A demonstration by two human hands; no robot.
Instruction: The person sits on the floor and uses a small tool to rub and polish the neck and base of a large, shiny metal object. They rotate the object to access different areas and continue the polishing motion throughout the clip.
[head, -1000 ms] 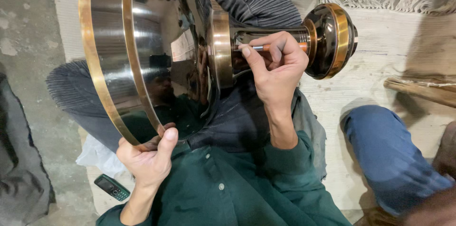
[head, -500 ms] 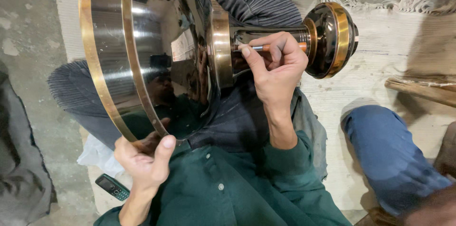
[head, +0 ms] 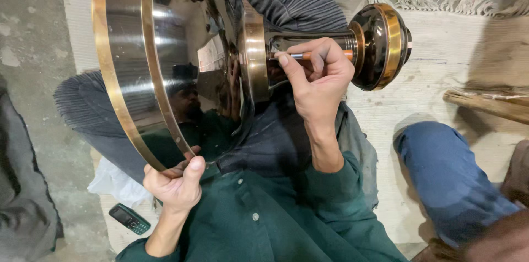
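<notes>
On a grey concrete floor point(head: 33, 30), our left hand point(head: 176, 182) grips the polished brass-banded metal bowl point(head: 165, 58); beside its stem, our right hand point(head: 319, 80) pinches an orange-tipped tool point(head: 306, 55).

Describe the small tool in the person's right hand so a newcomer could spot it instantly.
Start at the big polished metal bowl with brass bands lying across the lap. Follow its narrow stem toward the round foot; the right hand presses a thin orange-shafted tool there, the only slender coloured thing against dark metal.

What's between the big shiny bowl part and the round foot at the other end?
A dark stem joins the bowl to the foot. The right hand lies over it, holding a slim tool against it. The head view shows this.
</notes>
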